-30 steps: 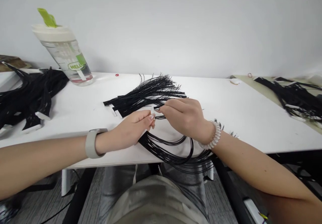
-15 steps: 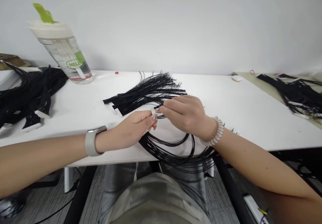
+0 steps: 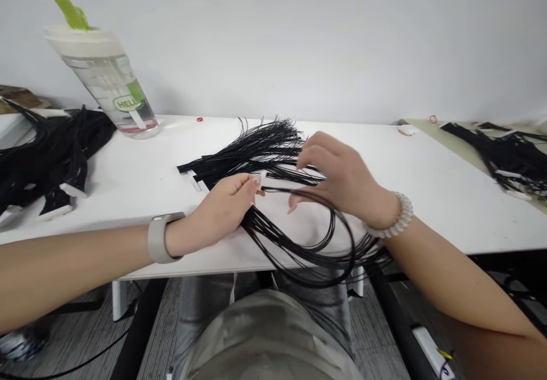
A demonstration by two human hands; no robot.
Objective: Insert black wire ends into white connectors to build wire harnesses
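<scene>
My left hand (image 3: pixel 228 206) pinches a small white connector (image 3: pixel 261 178) between thumb and fingers. Black wires (image 3: pixel 314 195) run out of the connector to the right and curve down in a loop over the table's front edge. Beside them, my right hand (image 3: pixel 342 178) has its thumb and fingers spread apart, and nothing shows in its grasp. Behind both hands lies a bundle of thin black wires (image 3: pixel 252 152), its loose ends fanned out to the upper right. White connectors (image 3: pixel 200 185) stick out at the bundle's near left end, partly hidden by my left hand.
A clear bottle (image 3: pixel 115 92) with a green spout stands at the back left. Piles of black wires with white connectors lie at the left (image 3: pixel 55 158) and right (image 3: pixel 508 152). A white wall rises behind the white table (image 3: pixel 427 197).
My right hand has come away from the connector, moved right and up, and opened. The wires at the connector now show as a loop. My left hand still holds the connector, slightly further left.
</scene>
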